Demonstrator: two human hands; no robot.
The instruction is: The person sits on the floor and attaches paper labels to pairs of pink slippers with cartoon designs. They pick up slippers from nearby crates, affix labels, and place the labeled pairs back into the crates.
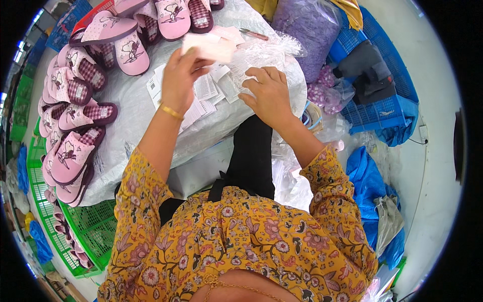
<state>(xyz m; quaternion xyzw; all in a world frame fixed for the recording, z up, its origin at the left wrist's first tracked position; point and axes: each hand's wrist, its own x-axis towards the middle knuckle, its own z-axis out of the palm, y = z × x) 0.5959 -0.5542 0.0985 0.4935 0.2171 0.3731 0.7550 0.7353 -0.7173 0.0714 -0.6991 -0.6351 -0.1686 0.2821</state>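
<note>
The left hand is pinching a pale card above the table's far side; the right hand is holding its fingers apart near clear plastic. Work is seemingly partway: loose slips are lying nearer, pink slippers sitting left.

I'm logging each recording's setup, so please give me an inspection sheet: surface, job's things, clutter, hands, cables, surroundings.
Surface: plastic-covered table
Job's things: pale paper held up; printed papers and clear bags on the table; pink slippers along its left side
Clutter: small tool beyond the papers
Hands: left hand grips the pale paper; right hand by the clear bags, grip unclear
Cables: thin dark cable, far right
Surroundings: green basket left, blue basket right
</note>
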